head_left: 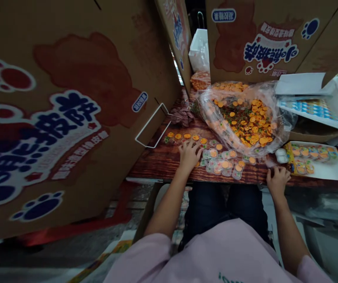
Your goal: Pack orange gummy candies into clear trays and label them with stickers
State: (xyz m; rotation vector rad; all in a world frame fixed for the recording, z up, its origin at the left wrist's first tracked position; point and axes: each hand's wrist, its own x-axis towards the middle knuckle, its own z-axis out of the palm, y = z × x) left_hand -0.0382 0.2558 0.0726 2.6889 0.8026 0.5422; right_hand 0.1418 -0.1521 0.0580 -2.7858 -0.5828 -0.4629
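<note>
My left hand (189,155) rests on the wood-patterned table with its fingers apart. Its fingertips are just below a row of orange discs (187,136), and another disc lies close by its thumb. Right of it, small clear plastic blister cups (216,165) lie scattered, several with an orange disc inside. My right hand (277,180) is at the table's front edge, fingers bent but apart. Near its fingertips are a blurred piece of clear plastic (270,162) and white round pieces (281,155). I see nothing plainly held in either hand.
An open clear bag (210,114) of orange discs and green bits lies behind the cups. At right is a yellow-edged card (328,169) with filled blisters. Large printed cartons (145,51) stand at left and behind. A white wire frame (148,146) juts over the left edge.
</note>
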